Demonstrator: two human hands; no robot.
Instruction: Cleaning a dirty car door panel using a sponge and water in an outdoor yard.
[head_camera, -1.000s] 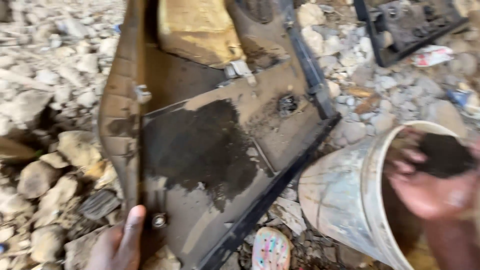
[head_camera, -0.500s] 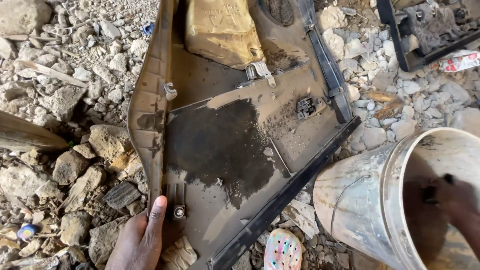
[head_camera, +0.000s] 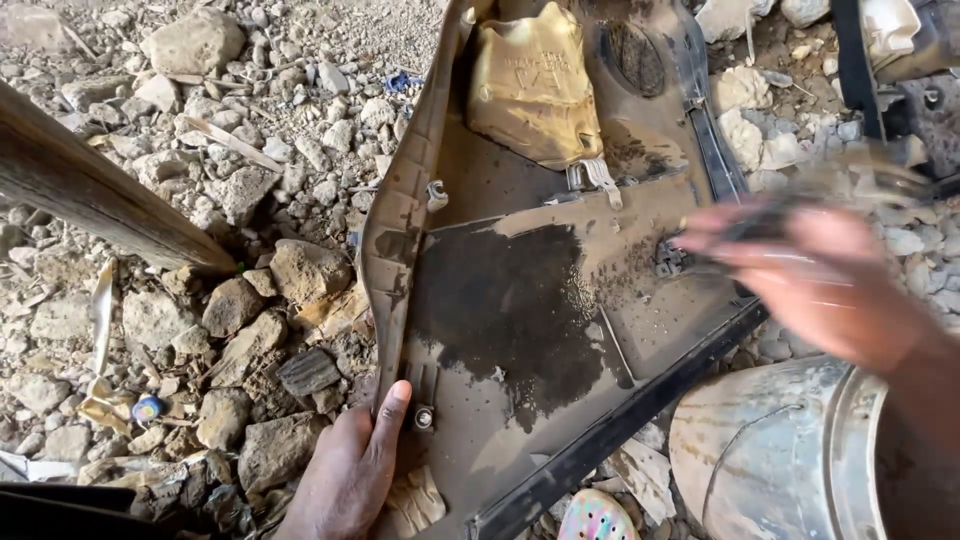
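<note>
Two bare hands of ours show over a large brown moulded plastic trim panel (head_camera: 560, 330) that lies on rubble across the middle of the frame. Around it we see pale broken stones (head_camera: 230, 300) filling the left half, a weathered wooden beam (head_camera: 90, 195) slanting in from the left edge, a dented pale metal bucket (head_camera: 790, 460) at the lower right beside the panel's black edge strip (head_camera: 640, 410), and a black framed part (head_camera: 900, 70) in the upper right corner. A yellowish moulded insert (head_camera: 535, 85) sits on the panel's upper part, and a dark wet patch (head_camera: 515, 310) spreads over its centre. The panel's long axis runs from the bottom centre up toward the top centre, leaning slightly right, its inner face turned upward. Our left hand (head_camera: 350, 470), at the bottom centre, curls its fingers over the panel's lower left rim, thumb pressed on the inner face next to a small metal fastener (head_camera: 424, 417). Our right hand (head_camera: 810, 275), blurred by motion, hangs over the panel's right edge with fingers stretched out flat; something dark shows at the fingertips, but we cannot tell what, or whether it is held. Half a second earlier that hand was down inside the bucket; it has since come up over the panel, while the left hand stayed on the rim.
</note>
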